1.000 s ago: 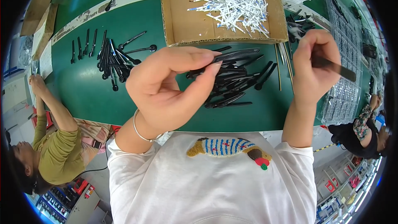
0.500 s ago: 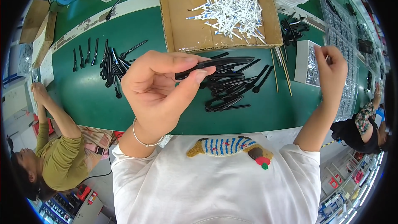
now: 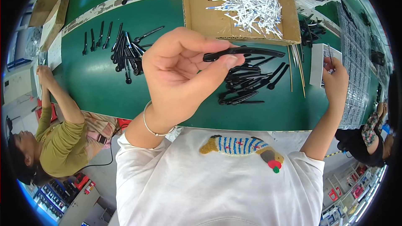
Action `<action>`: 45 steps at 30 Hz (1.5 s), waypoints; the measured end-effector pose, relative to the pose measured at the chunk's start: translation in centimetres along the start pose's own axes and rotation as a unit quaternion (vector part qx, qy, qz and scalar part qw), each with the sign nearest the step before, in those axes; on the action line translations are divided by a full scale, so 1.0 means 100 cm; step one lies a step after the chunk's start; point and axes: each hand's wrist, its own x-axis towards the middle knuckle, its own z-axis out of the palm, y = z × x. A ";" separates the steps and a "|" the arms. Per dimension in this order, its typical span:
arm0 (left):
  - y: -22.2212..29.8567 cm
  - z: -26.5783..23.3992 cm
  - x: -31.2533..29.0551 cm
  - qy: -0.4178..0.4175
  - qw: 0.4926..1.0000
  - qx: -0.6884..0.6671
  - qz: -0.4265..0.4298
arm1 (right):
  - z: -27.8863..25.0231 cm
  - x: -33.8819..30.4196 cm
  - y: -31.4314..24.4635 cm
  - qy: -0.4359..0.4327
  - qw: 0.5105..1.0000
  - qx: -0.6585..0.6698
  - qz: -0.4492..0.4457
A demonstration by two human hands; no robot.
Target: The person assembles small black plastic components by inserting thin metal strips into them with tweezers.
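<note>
Fingers of the left hand [image 3: 184, 75] pinch a black plastic temple arm [image 3: 245, 52] just above the pile of black arms [image 3: 247, 83]; right of that pile, the right hand [image 3: 337, 84] grips a small clear piece [image 3: 329, 60] beside the white tray [image 3: 317, 65].

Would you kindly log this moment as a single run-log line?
left hand: pinches curved black plastic arm piece | right hand: at small white box | green table: pile of black pieces
</note>
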 end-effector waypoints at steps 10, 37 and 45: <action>-0.005 -0.004 0.000 -0.001 1.000 -0.020 -0.004 | 0.003 0.005 0.019 0.027 0.998 0.051 0.004; -0.018 0.006 0.015 0.078 0.991 -0.017 -0.104 | -0.009 -0.007 0.032 0.126 0.963 0.236 0.046; -0.025 0.016 0.009 0.064 0.990 0.014 -0.128 | -0.012 -0.012 0.021 0.162 0.957 0.239 0.038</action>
